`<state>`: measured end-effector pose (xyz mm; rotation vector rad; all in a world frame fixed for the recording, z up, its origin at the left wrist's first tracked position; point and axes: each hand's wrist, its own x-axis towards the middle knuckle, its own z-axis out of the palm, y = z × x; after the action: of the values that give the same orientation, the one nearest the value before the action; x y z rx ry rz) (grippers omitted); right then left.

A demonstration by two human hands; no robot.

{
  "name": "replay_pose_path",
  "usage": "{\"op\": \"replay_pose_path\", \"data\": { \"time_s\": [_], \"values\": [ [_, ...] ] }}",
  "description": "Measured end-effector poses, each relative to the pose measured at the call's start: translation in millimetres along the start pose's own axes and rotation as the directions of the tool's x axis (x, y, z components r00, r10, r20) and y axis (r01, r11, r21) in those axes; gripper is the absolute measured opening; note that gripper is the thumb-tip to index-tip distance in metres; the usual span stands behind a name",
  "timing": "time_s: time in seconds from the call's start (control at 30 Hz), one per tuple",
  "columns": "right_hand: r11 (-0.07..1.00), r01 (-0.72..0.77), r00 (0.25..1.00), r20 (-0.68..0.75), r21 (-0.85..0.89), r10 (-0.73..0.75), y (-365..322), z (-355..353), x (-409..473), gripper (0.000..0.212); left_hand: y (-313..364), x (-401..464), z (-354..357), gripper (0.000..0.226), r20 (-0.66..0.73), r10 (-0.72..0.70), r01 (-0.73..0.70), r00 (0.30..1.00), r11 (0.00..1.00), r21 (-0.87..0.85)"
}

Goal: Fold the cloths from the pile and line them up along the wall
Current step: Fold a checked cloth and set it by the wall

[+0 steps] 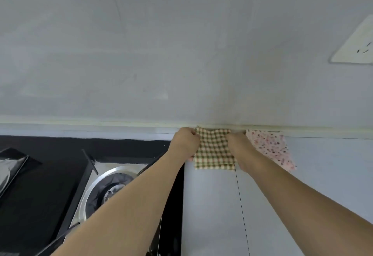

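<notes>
Folded green-and-cream checked cloth [215, 150] is pinched at its far corners by left hand [184, 141] and right hand [239, 144], against wall [181, 63]. Risk judged: release snags, fold opens, overlapping pink floral folded cloth [270, 146].

Folded checked cloth [215, 150] against wall, beside folded floral cloth [270, 146].

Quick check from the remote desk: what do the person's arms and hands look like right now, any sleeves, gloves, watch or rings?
Both forearms are bare for all of their visible length, with no sleeve in view. The left hand and right hand wear no gloves. No watch, bracelet or strap shows at either wrist. No ring shows, though the fingers are mostly hidden, so I cannot rule one out.
</notes>
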<state>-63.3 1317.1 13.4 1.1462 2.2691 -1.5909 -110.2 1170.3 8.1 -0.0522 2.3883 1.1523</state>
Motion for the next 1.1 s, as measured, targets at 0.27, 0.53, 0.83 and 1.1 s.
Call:
{"op": "replay_pose_path", "data": {
  "time_s": [0.27, 0.53, 0.83, 1.1],
  "values": [
    [0.975, 0.165, 0.986, 0.05, -0.146, -0.16, -7.3, -16.6, -55.9, 0.038, 5.8, -43.1, -29.8, 0.035, -0.121, 0.368, -0.286, 0.922, 0.858, 0.427],
    [0.767, 0.46, 0.87, 0.053, -0.447, -0.49, -50.8, 7.3, -173.5, 0.052, -25.1, -137.6, -103.8, 0.039, -0.135, 0.577, -0.397, 0.806, 0.695, 0.599],
    [0.635, 0.597, 0.758, 0.086, -0.491, -0.646, -100.6, 110.4, -283.3, 0.054, -88.0, -202.7, -247.0, 0.045, -0.206, 0.641, -0.369, 0.739, 0.641, 0.673],
    [0.576, 0.655, 0.72, 0.174, -0.489, -0.671, -132.8, 213.6, -361.9, 0.057, -176.6, -234.0, -364.7, 0.044, -0.224, 0.592, -0.312, 0.774, 0.665, 0.679]
  ]
}}
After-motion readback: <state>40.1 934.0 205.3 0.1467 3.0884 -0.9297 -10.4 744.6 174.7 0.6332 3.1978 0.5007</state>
